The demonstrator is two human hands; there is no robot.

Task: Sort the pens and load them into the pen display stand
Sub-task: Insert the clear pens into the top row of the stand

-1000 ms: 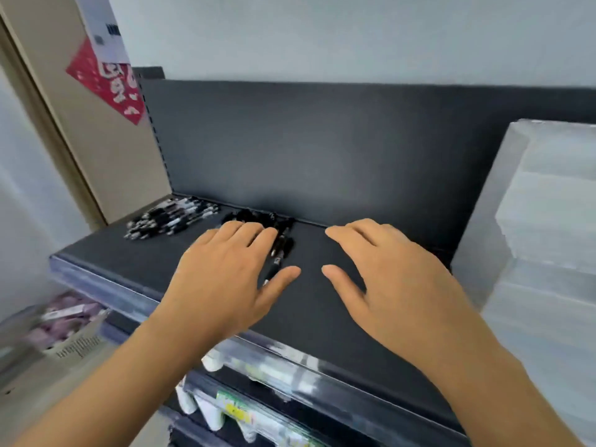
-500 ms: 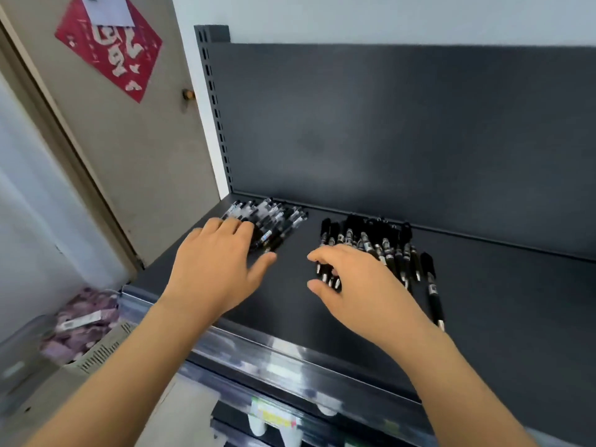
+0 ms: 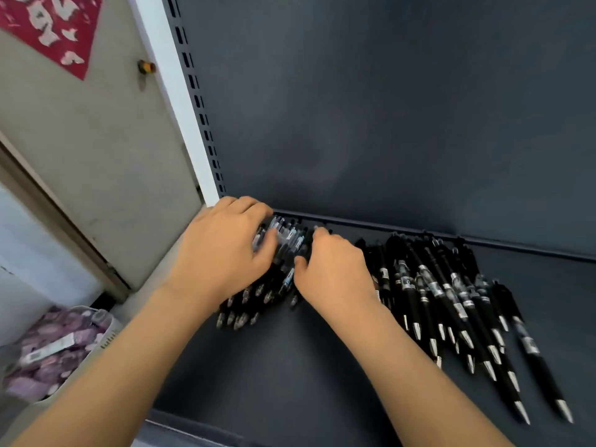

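Dark shelf (image 3: pixel 274 382) and back panel (image 3: pixel 387 124) meet at a slotted upright (image 3: pixel 196 101); fanned pens (image 3: pixel 451 295) lie well to the right of that upright, one sort set apart, I judge. Bunched pens (image 3: pixel 258 298) lie just in front of the upright, and I gather them to square the bundle: left hand (image 3: pixel 222 253) grip curled over their far ends, right hand (image 3: pixel 335 275) grip curled against the opposite side, both clamped on them.

my left hand (image 3: pixel 222 253) and right hand (image 3: pixel 332 272) cover much of the left pen bundle (image 3: pixel 251 304); i can't tell either's grip. print on the right pen pile (image 3: pixel 429 291) is blurred. the red paper (image 3: pixel 48 24) and basket (image 3: pixel 108 332) are cut by the frame edges.
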